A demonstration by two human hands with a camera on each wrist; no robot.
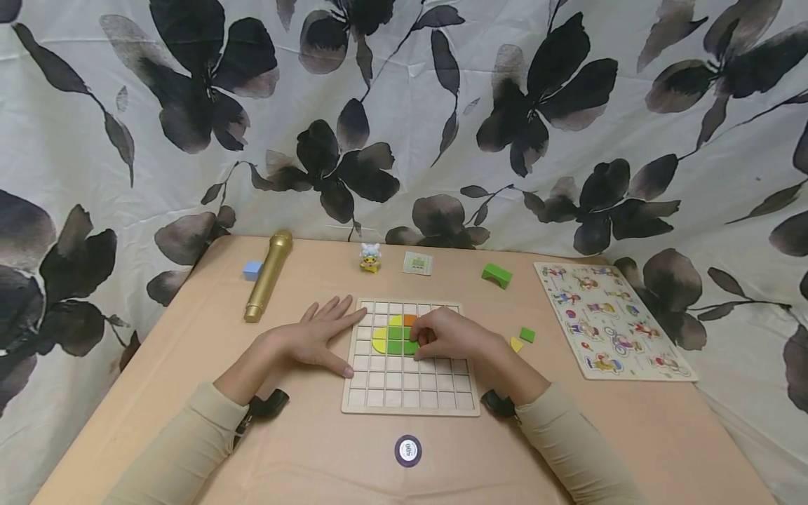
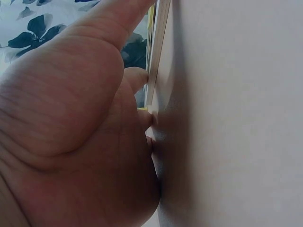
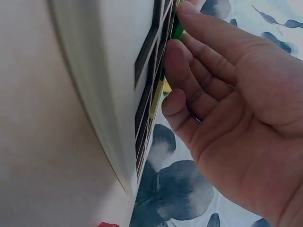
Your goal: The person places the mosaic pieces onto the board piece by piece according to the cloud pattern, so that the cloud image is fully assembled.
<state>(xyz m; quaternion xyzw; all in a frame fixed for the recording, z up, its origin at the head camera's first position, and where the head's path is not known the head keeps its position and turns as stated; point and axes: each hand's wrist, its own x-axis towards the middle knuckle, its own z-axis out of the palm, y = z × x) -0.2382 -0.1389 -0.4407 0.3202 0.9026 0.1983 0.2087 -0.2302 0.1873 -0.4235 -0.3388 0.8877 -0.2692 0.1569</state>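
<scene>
Grid board (image 1: 402,382) lies on the counter (image 1: 328,456); the left hand (image 1: 309,344) touches its left edge with fingers spread, the right hand's (image 1: 449,332) fingers pinch 1 green tile (image 1: 409,348) there.

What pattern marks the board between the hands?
Square grid on the board, clearest in the head view.

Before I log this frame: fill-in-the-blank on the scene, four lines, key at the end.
1. The person's right hand is over the pale rectangular gridded board, which holds flat tiles in yellow, green and ____.
2. In the head view, the left hand is at the board's ____ edge.
3. A gold cylindrical tube lies beside a small ____ block.
4. In the head view, the green arched block lies to the ____ of the small pale card.

Missing words: orange; left; blue; right.
</scene>
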